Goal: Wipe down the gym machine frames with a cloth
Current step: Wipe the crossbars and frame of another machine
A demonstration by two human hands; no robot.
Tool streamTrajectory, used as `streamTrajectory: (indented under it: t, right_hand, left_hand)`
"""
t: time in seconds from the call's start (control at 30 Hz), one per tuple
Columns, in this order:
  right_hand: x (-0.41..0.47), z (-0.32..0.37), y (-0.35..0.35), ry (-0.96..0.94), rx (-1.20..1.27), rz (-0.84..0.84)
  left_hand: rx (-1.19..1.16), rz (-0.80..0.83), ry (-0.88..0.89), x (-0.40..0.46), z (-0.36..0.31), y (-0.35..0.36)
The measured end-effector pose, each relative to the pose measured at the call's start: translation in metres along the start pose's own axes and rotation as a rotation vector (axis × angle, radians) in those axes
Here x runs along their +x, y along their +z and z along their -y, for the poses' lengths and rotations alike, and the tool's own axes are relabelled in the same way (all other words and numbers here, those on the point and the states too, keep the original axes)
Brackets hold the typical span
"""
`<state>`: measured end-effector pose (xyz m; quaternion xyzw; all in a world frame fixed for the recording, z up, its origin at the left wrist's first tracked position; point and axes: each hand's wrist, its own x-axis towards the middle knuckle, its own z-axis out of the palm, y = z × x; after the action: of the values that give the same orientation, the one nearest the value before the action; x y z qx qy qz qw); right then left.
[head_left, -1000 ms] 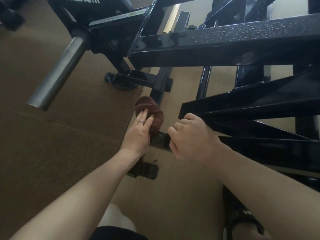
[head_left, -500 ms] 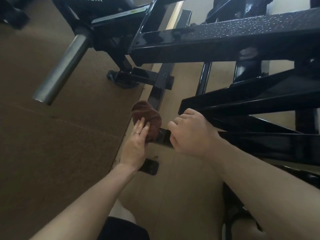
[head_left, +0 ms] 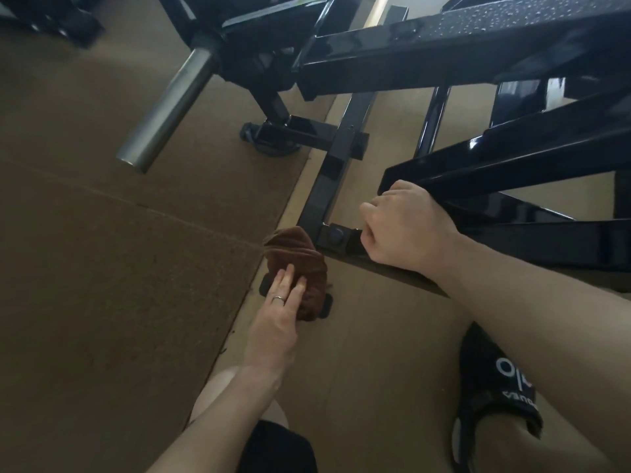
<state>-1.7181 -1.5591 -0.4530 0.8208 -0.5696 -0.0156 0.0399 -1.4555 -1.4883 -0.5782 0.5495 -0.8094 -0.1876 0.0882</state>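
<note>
Head view shows our left hand (head_left: 277,322) pressing a bunched brown cloth (head_left: 300,268) with straight fingers onto a low black foot (head_left: 324,310) of the gym machine frame (head_left: 336,165), on the tan floor (head_left: 375,353) just beside the edge of the darker mat (head_left: 119,268). Our right hand (head_left: 406,230) is curled in a grip around an upper black frame bar (head_left: 512,158), near the frame's corner joint (head_left: 336,235).

Left hand (head_left: 278,317) presses a brown cloth (head_left: 297,268) on the frame foot (head_left: 322,310); right hand (head_left: 404,230) grips a black bar (head_left: 512,158).
</note>
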Motion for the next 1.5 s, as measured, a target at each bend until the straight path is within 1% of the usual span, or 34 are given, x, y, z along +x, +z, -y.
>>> streamTrajectory:
  t: [0.17, 0.37, 0.47, 0.53, 0.7, 0.8, 0.93, 1.0, 1.1, 1.17, 1.23, 1.33, 1.4, 1.5]
  right_hand:
    - [-0.001, 0.001, 0.003, 0.007, -0.014, -0.001]
    - [-0.001, 0.004, 0.001, 0.03, -0.019, -0.017]
    - [-0.002, 0.004, 0.004, 0.047, -0.011, -0.036]
    - [0.0, 0.004, 0.002, 0.039, -0.005, -0.028]
    - [0.0, 0.001, 0.004, 0.006, 0.031, 0.002]
    - [0.001, -0.001, 0.003, 0.005, 0.04, -0.007]
    - [0.0, 0.001, -0.001, -0.018, 0.096, 0.045]
    - [0.002, 0.0, -0.002, -0.027, 0.114, 0.07]
    - [0.006, 0.002, -0.002, -0.026, 0.084, 0.092]
    - [0.006, 0.002, -0.002, -0.02, 0.075, 0.105]
    - [0.005, 0.004, -0.002, -0.024, 0.083, 0.108]
    - [0.006, 0.003, -0.002, -0.018, 0.1, 0.114]
    - [0.003, 0.002, 0.001, -0.018, 0.094, 0.098]
    - [0.002, 0.001, 0.002, -0.014, 0.104, 0.073]
  left_hand:
    - [0.006, -0.042, 0.02, -0.02, 0.008, -0.002]
    - [0.03, -0.024, -0.019, -0.033, 0.002, -0.006]
    - [0.046, -0.014, 0.008, -0.015, 0.005, -0.003]
    - [0.036, -0.015, -0.022, 0.005, 0.002, -0.004]
    - [-0.087, 0.025, -0.057, 0.065, -0.009, -0.013]
    - [-0.064, 0.091, -0.037, 0.075, 0.002, -0.022]
    - [-0.048, 0.169, -0.043, 0.079, -0.004, -0.04]
    - [0.004, 0.278, -0.049, 0.085, -0.013, -0.054]
    - [0.075, 0.515, -0.093, 0.107, -0.024, -0.08]
    - [0.078, 0.591, -0.15, 0.122, -0.032, -0.086]
    - [0.157, 0.574, -0.18, 0.125, -0.038, -0.078]
    - [0.287, 0.488, -0.182, 0.119, -0.043, -0.058]
    - [0.315, 0.485, -0.171, 0.121, -0.043, -0.055]
    - [0.297, 0.484, -0.123, 0.131, -0.036, -0.059]
